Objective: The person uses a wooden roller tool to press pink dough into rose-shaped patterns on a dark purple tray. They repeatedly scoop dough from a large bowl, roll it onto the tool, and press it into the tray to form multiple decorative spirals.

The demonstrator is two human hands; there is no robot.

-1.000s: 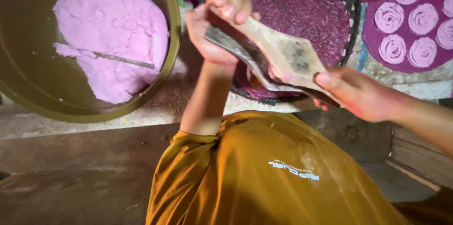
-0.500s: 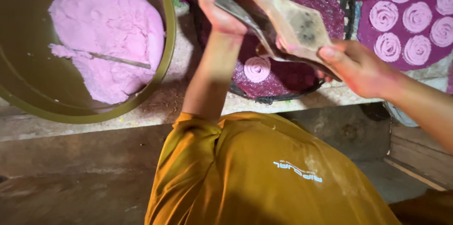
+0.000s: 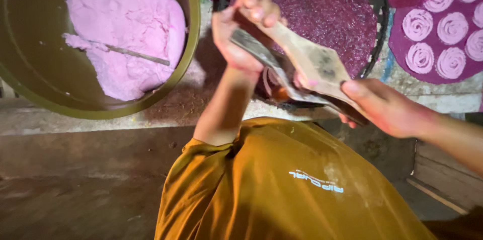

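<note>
Both hands are wrapped around the same tool here: a flat, worn wooden press made of two hinged paddle-shaped boards (image 3: 312, 66), pale tan with dark smudges. The left hand (image 3: 246, 31) grips the far end, fingers curled over the top board and thumb side clamped on the lower one, while the right hand (image 3: 387, 106) grasps the near end with the thumb lying flat on top. The press sits tilted between them, far end higher, hovering over the near edge of a round dark woven tray with a purple mesh-like surface (image 3: 327, 3). Under the press there's a bit of pink showing, but it's too hidden to tell what it is. Off to the left of the left hand sits a big olive-green round basin (image 3: 188, 64) holding a lump of pale pink dough (image 3: 126, 23) with a thin stick (image 3: 136, 55) lying across it. Beyond the right hand, a purple mat (image 3: 397, 44) carries several pink spiral coils (image 3: 420, 24). The person's mustard-orange sleeve (image 3: 282, 184) fills the bottom.
</note>
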